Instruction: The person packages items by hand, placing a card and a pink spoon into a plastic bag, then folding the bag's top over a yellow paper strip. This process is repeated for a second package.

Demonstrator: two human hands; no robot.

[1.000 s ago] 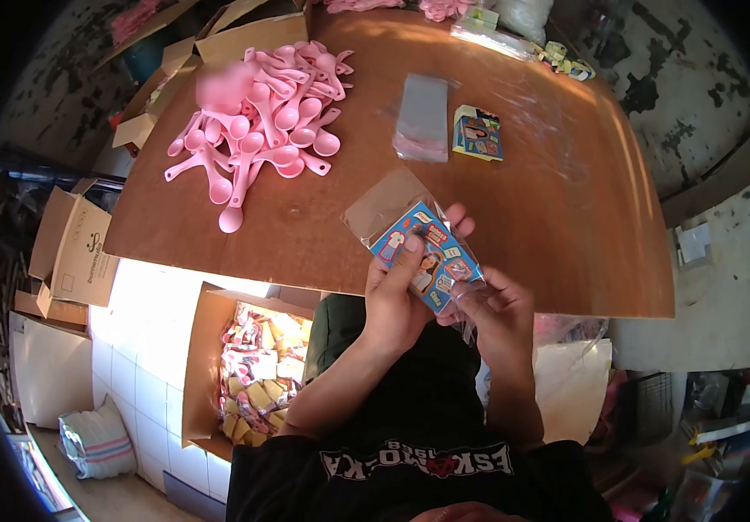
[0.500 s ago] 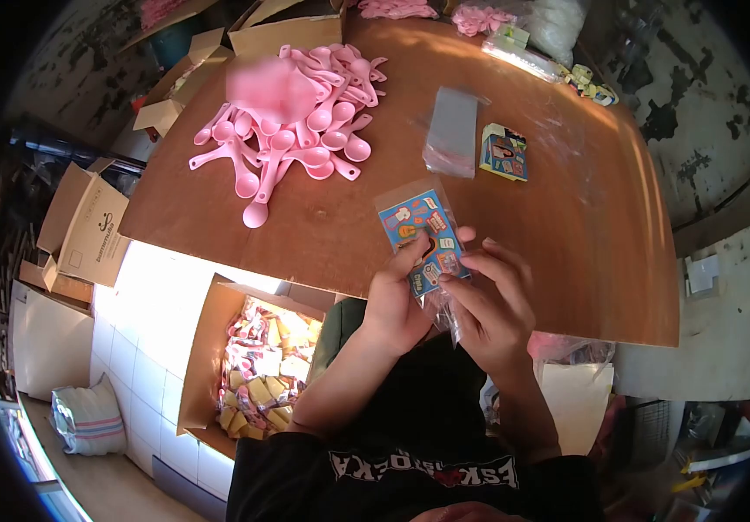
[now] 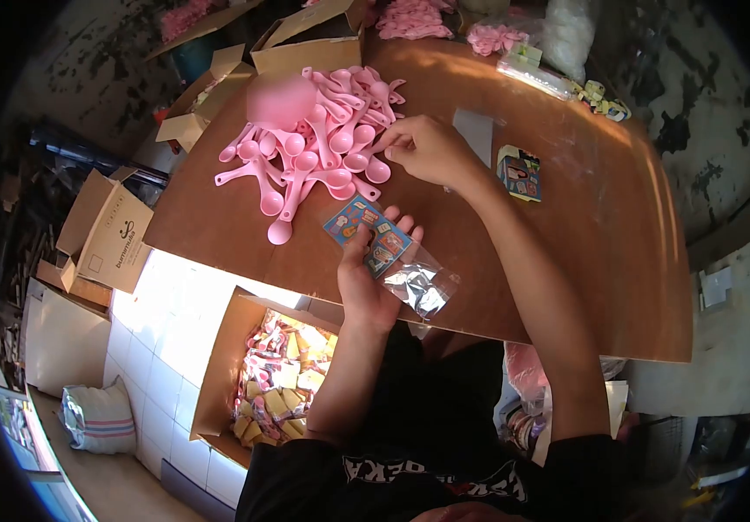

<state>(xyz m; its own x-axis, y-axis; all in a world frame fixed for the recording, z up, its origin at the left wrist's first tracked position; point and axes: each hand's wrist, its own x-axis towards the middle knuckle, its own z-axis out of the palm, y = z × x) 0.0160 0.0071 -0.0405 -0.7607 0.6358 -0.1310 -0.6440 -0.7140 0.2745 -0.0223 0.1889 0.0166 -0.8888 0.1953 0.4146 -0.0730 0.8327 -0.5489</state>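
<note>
My left hand (image 3: 366,278) holds a blue printed card (image 3: 373,233) in a clear plastic bag (image 3: 423,283), thumb pressed on the card's front. The bag's loose end hangs toward the table's near edge. My right hand (image 3: 427,152) is stretched over the table to the right side of a heap of pink spoons (image 3: 314,161). Its bent fingertips close around the handle of a pink spoon (image 3: 376,169), whose bowl still rests at the heap's edge. Behind the right wrist, a stack of clear bags (image 3: 475,130) is partly hidden.
A stack of printed cards (image 3: 519,174) lies on the brown table (image 3: 584,261). Below the table's left edge stands a carton (image 3: 218,396) of filled packets. More open cartons (image 3: 309,39) stand beyond the spoons, and plastic packs (image 3: 536,74) lie at the far side.
My right hand has left the bagged card and reached forward and left to the spoons. My left hand has moved left, still holding the card. The view has shifted slightly.
</note>
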